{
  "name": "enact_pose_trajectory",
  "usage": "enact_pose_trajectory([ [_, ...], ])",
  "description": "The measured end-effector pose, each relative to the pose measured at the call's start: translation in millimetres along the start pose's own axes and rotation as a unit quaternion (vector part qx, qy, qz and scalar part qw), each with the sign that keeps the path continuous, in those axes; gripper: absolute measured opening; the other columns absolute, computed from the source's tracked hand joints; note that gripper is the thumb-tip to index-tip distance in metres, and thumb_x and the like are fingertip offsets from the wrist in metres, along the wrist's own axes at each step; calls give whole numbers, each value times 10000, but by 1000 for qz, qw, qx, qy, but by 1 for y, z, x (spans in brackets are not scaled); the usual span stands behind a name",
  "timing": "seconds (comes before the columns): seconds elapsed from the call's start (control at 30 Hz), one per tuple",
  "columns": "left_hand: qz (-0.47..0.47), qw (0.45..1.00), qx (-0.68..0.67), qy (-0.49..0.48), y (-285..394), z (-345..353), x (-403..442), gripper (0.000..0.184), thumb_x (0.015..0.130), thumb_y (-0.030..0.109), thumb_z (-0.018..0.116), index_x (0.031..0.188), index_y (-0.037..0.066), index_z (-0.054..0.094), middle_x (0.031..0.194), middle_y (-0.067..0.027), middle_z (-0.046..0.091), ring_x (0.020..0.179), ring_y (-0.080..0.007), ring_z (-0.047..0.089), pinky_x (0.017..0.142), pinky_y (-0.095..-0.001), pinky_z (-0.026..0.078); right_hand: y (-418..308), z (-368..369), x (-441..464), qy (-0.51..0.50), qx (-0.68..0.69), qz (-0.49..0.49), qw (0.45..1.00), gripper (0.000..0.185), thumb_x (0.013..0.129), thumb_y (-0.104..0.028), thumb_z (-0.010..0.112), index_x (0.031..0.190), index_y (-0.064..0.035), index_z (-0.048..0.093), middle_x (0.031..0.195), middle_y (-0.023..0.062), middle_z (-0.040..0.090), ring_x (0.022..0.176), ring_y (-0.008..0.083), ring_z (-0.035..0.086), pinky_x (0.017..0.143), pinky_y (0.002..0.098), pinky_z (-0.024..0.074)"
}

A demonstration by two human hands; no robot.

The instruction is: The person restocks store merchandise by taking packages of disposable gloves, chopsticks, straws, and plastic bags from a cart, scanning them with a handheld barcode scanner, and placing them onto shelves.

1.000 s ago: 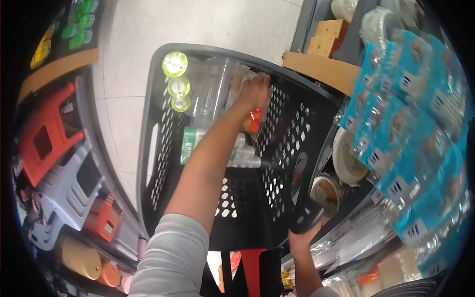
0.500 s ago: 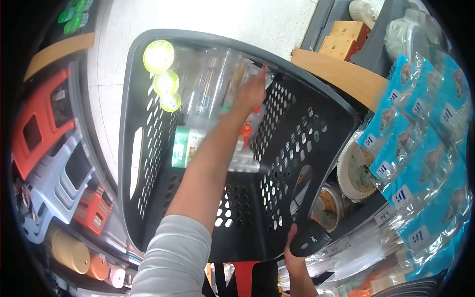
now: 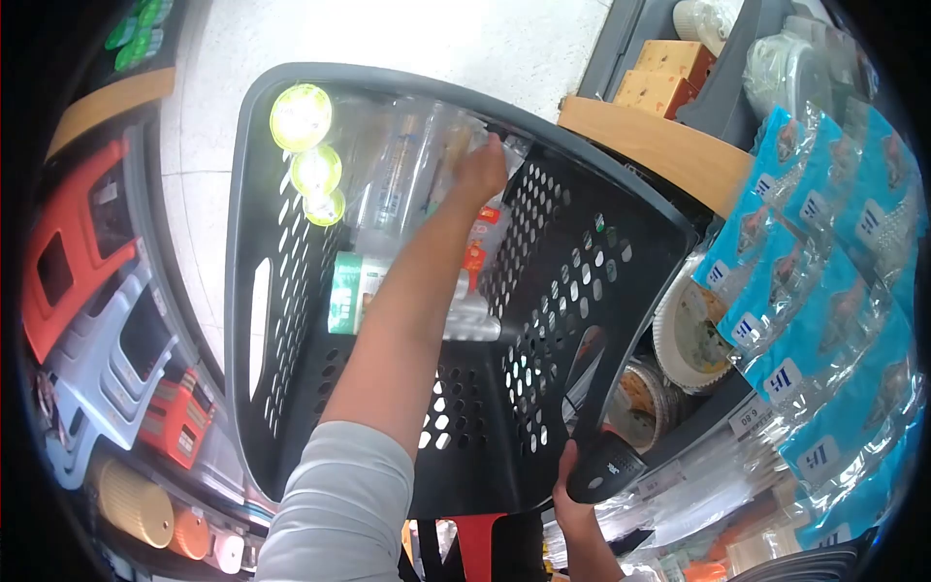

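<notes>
A large black perforated basket (image 3: 543, 388) fills the middle. My left hand (image 3: 480, 172) is inside its far end, fingers curled beside clear plastic packages; what they grip is hidden. Clear plastic containers (image 3: 393, 170) lie left of that hand. Three round green-rimmed lids (image 3: 301, 116) are stacked in a row at the far left corner. A red-and-clear packet (image 3: 475, 254) shows just below the hand, and a green-and-white pack (image 3: 345, 293) lies left of my forearm. My right hand (image 3: 574, 490) is closed on the basket's black handle (image 3: 606, 468) at the near right.
Shelves flank the basket. On the left are a red stool (image 3: 73, 242), a pale blue stool (image 3: 107, 349) and a tan container (image 3: 131, 500). Blue packets (image 3: 824, 320) hang at right, beside stacked paper bowls (image 3: 689, 320) and a wooden shelf edge (image 3: 659, 150). Pale floor (image 3: 407, 34) lies beyond.
The basket has shifted left in view and looks larger than a second ago. My left hand remains at its far end, slightly further left in view. My right hand still grips the handle.
</notes>
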State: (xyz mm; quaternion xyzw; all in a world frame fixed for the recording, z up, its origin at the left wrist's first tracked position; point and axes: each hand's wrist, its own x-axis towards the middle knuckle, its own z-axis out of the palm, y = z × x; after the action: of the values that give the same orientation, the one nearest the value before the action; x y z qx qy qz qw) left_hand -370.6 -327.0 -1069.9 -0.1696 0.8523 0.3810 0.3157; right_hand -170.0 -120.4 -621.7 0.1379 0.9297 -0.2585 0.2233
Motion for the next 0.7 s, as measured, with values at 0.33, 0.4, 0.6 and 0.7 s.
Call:
enact_pose_trajectory([
  [0.33,139,978,156,3,11,-16,-69,186,924,142,489,916,37,643,901,-188,704,905,-359,698,762,-475,552,-3,0,3,37,-16,-81,996,456,806,38,715,1216,35,517,1177,166,545,1031,260,583,903,356,453],
  [0.4,151,988,40,-18,29,-29,-105,145,898,110,513,924,88,654,935,-168,709,853,-350,701,708,-480,534,3,4,-4,31,78,48,995,463,791,36,731,1207,24,527,1181,168,570,1031,256,603,903,367,460],
  [0.6,306,938,24,161,95,-122,-262,64,802,109,601,817,122,661,812,-86,588,866,-301,596,767,-454,473,-41,-8,23,118,10,-105,987,457,737,-44,728,1173,-10,598,1095,229,618,1004,459,570,845,464,466],
  [0.7,269,949,45,161,143,-208,-367,34,761,129,678,787,123,657,1019,-89,583,1038,-304,533,980,-517,349,-79,-39,22,119,7,-167,979,383,755,8,699,1127,19,614,1068,210,622,1018,431,589,884,450,470],
])
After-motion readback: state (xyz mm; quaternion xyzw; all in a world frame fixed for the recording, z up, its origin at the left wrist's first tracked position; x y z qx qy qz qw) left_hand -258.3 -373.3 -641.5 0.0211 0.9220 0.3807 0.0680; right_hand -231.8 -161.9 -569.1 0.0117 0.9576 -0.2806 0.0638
